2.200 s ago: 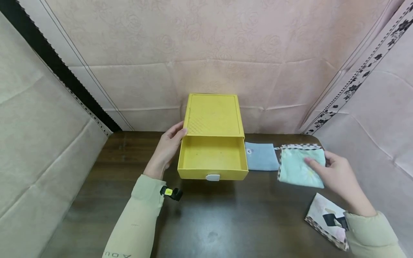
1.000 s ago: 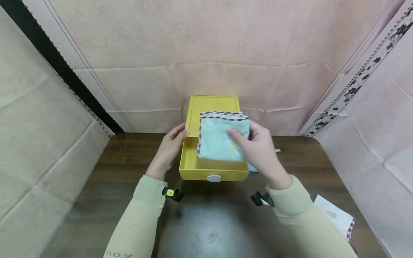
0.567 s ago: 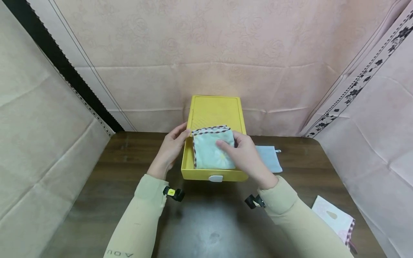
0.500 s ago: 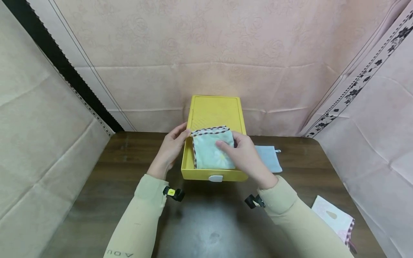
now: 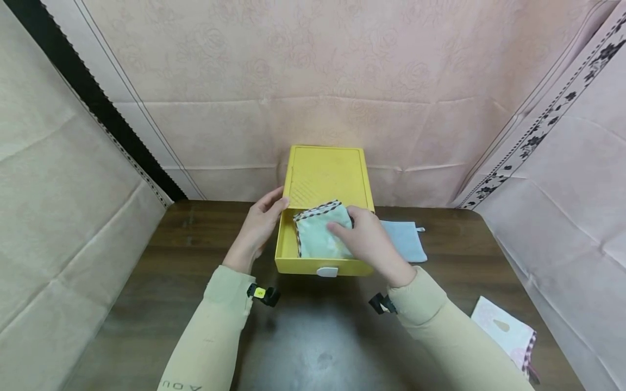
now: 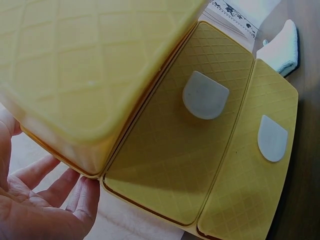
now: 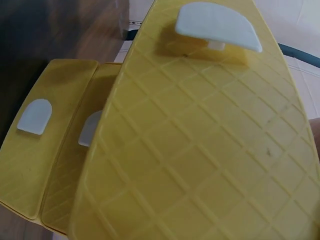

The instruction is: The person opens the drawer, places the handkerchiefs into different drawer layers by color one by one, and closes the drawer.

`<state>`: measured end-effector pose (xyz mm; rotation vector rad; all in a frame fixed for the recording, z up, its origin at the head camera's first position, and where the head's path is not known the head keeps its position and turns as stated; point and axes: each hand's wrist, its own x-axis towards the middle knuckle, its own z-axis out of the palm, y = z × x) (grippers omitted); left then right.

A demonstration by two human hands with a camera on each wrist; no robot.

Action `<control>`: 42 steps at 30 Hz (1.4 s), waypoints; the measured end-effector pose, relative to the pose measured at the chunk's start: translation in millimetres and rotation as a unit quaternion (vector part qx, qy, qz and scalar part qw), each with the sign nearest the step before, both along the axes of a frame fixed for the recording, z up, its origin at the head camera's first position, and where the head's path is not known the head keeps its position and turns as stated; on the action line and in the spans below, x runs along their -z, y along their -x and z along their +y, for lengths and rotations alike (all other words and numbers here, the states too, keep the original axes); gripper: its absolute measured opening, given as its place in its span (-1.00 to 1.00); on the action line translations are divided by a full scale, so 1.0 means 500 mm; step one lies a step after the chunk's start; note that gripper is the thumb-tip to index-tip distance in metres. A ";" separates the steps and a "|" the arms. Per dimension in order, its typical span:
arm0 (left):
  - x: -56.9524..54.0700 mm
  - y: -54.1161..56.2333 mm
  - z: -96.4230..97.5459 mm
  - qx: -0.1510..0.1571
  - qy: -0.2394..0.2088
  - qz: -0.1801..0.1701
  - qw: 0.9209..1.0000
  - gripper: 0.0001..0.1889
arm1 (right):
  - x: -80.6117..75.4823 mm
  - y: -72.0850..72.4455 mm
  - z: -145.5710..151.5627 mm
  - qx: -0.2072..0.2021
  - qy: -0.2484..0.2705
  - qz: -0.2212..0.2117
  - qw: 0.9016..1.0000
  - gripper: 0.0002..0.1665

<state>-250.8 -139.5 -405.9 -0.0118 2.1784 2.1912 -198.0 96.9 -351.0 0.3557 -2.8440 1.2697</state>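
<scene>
A yellow drawer cabinet (image 5: 329,176) stands at the table's back, its top drawer (image 5: 303,265) pulled out. My right hand (image 5: 364,239) pinches a folded mint-green small towel (image 5: 320,233) with checkered trim, thumb on top and other fingers largely hidden. The towel is tilted inside the drawer, toward its left. My left hand (image 5: 259,225) rests against the cabinet's left side, thumb near the front edge. In the left wrist view its fingers (image 6: 60,187) touch the side. The right wrist view shows the drawer front (image 7: 200,125) with a white pull; the towel is hidden there.
Right of the cabinet lies a folded light-blue towel (image 5: 405,240) with a loop. A white folded towel (image 5: 504,330) with checkered trim lies near the table's right edge. Lower drawers (image 6: 175,135) are closed. Pale fabric (image 5: 323,70) hangs behind and beside the table (image 5: 313,336).
The right hand has carried the mint-green towel from the table's right over to the pulled-out drawer and lowered it inside, tilting it. The left hand has stayed at the cabinet's side.
</scene>
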 end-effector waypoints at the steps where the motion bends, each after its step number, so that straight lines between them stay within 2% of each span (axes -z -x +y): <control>1: 0.000 0.000 0.001 0.000 0.000 0.001 1.000 -0.48 | -0.001 -0.001 0.000 0.004 -0.007 0.003 1.000 -0.60; 8: -0.003 0.001 0.005 -0.002 0.009 0.000 1.000 -0.47 | -0.015 -0.006 0.000 0.035 -0.016 0.012 0.999 -0.63; 14: -0.007 0.000 0.004 -0.002 0.014 -0.004 1.000 -0.47 | -0.017 -0.003 -0.001 0.034 -0.029 0.031 0.999 -0.64; 18: -0.009 0.000 0.003 -0.001 0.018 -0.002 1.000 -0.46 | -0.014 0.004 -0.005 0.022 -0.082 0.023 0.996 -0.60; 21: -0.010 0.000 0.003 -0.002 0.020 -0.004 1.000 -0.45 | -0.011 0.009 -0.010 0.009 -0.139 0.008 0.990 -0.57; 24: -0.009 -0.001 0.002 -0.002 0.028 -0.011 1.000 -0.44 | -0.008 0.013 -0.014 0.008 -0.179 0.000 0.984 -0.63; 27: -0.006 -0.001 0.002 -0.002 0.032 -0.014 0.999 -0.43 | -0.006 0.015 -0.016 0.015 -0.197 -0.003 0.980 -0.69; 31: -0.003 -0.002 0.004 -0.002 0.028 -0.016 0.999 -0.44 | -0.008 0.010 -0.014 0.020 -0.197 -0.004 0.980 -0.68; 34: -0.001 -0.002 0.005 -0.001 0.027 -0.017 0.999 -0.45 | -0.014 0.001 -0.009 0.028 -0.184 0.011 0.983 -0.63; 39: -0.002 0.000 0.005 -0.004 0.024 -0.012 1.000 -0.45 | -0.030 -0.019 0.009 0.043 -0.146 0.051 0.987 -0.71; 42: -0.002 0.000 0.004 -0.004 0.021 -0.008 1.000 -0.45 | -0.038 -0.031 0.025 0.052 -0.111 0.064 0.990 -0.66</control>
